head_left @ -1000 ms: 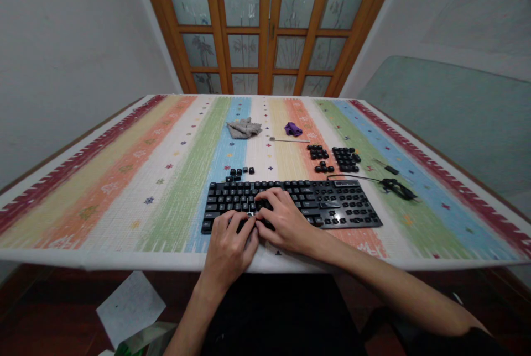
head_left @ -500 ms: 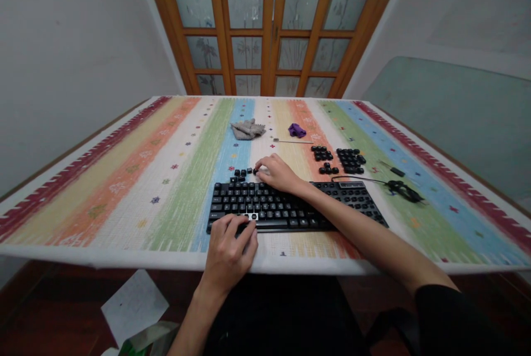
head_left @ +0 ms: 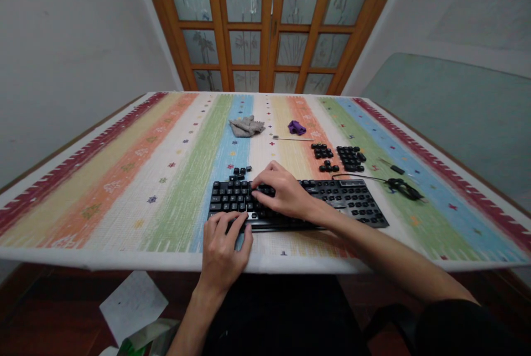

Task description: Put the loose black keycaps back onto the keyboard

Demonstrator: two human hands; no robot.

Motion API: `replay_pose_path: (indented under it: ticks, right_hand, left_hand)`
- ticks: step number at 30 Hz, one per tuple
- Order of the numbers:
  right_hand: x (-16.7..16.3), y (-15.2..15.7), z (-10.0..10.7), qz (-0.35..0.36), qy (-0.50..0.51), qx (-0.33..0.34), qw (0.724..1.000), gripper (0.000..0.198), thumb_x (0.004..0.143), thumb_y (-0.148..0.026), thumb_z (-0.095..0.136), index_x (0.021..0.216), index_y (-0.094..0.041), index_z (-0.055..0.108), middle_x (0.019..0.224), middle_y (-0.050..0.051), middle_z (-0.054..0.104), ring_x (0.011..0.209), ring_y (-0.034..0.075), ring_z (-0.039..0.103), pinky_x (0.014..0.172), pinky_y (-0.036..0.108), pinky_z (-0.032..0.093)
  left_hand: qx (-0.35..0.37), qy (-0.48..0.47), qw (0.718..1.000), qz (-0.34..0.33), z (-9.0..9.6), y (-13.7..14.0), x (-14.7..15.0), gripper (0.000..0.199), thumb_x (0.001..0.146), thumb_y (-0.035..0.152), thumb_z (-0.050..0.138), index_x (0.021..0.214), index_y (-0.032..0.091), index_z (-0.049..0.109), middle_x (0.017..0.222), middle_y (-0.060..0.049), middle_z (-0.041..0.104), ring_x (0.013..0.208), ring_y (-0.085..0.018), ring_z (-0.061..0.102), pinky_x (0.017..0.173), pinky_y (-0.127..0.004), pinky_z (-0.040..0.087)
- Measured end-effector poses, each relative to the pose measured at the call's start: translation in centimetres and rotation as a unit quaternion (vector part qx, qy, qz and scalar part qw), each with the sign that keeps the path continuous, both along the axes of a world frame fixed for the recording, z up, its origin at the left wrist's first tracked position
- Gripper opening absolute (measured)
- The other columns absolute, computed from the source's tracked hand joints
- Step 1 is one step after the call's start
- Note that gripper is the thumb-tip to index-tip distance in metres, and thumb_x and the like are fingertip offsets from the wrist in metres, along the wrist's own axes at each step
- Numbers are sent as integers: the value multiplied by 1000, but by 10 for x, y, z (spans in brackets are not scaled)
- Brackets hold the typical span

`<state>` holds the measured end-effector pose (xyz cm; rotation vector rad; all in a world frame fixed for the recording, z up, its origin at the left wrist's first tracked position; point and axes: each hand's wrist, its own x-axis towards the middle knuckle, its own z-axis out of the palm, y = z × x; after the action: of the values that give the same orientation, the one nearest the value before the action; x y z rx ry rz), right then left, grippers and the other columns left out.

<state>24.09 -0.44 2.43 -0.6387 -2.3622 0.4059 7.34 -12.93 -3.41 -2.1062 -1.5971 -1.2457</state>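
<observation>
A black computer keyboard (head_left: pixel 360 201) lies near the table's front edge. Many keys on its left are capped; the right section shows bare key posts. My right hand (head_left: pixel 284 193) is over its left-middle part, thumb and index finger closed in a pinch on a small black keycap, mostly hidden. My left hand (head_left: pixel 224 245) is at the front left edge, its fingers curled over the lowest row and its thumb at the front. A light bare spot (head_left: pixel 250 215) shows by those fingertips. Several loose keycaps (head_left: pixel 238 173) lie just behind the keyboard's left part.
More keycaps sit in groups (head_left: pixel 350 158) behind the keyboard's right side. A coiled cable (head_left: pixel 404 189) and a small black-handled tool (head_left: pixel 397 169) lie farther right. A grey cloth (head_left: pixel 246 127), a purple cloth (head_left: pixel 296 127) and a thin rod (head_left: pixel 292 139) are toward the back.
My right hand has come back from the loose keycaps to over the keyboard, and one keycap is gone from that group. My left hand has shifted slightly left.
</observation>
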Motion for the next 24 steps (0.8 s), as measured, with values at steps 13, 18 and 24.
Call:
replay_pose_path:
  ticks: [13,18,24]
  right_hand:
    - [10,-40,-29,32,-17,18,999,11,91,-17,60,92,-16,71,88,6,73,86,21,53,81,38,47]
    - [9,-40,-31,32,-10,25,999,12,92,-17,60,91,-17,72,92,7,73,88,21,54,80,39,48]
    - [8,-42,-29,23,-9,29,999,16,93,-19,58,88,-16,73,96,10,70,92,22,52,82,40,50]
  left_hand:
    - [-18,16,999,-33,-2,-2,2,22,89,14,63,112,13,65,101,-10,67,100,-26,54,89,-43,49]
    - [-23,20,999,-30,-1,-2,2,23,90,15,61,113,14,66,100,-10,67,99,-25,55,89,-42,50]
    - [-25,27,999,-29,-2,-1,3,25,90,15,61,114,14,67,100,-10,68,98,-25,56,88,-42,50]
